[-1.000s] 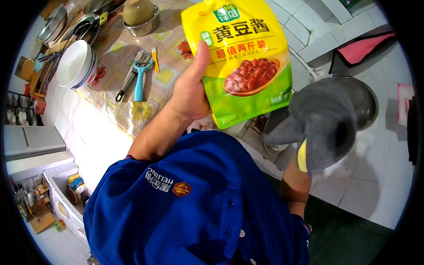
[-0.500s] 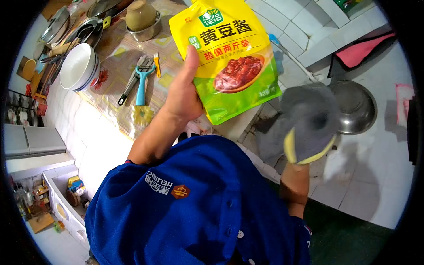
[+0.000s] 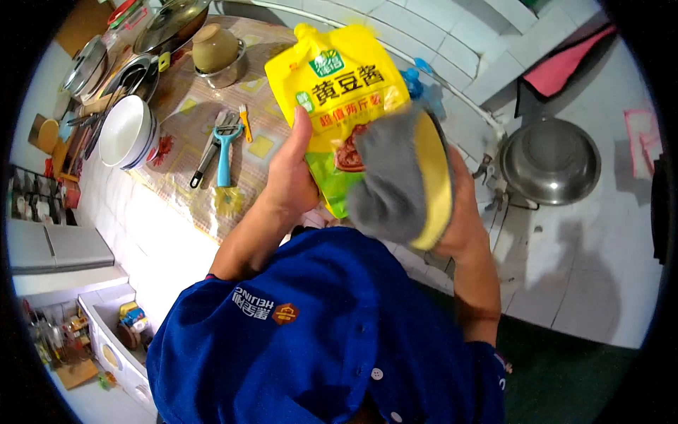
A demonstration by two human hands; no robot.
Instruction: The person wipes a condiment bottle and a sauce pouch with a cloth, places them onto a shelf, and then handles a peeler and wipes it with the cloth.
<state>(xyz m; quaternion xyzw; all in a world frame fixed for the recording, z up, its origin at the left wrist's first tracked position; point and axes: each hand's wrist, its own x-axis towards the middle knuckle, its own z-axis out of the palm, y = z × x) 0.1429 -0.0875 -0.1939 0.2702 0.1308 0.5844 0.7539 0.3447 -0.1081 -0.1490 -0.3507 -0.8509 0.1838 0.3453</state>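
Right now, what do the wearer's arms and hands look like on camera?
Left hand is ungloved, with no watch on the wrist; right hand is only partly visible. Both forearms are bare below short blue sleeves, with a little red trim at the left cuff. No cables or markings visible on either arm.

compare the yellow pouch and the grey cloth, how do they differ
The pouch is yellow and green; the cloth is grey with a yellow edge.
The pouch carries large printed characters; the cloth shows no print.
The pouch is in the left hand; the cloth is in the right hand.
Both show some yellow.
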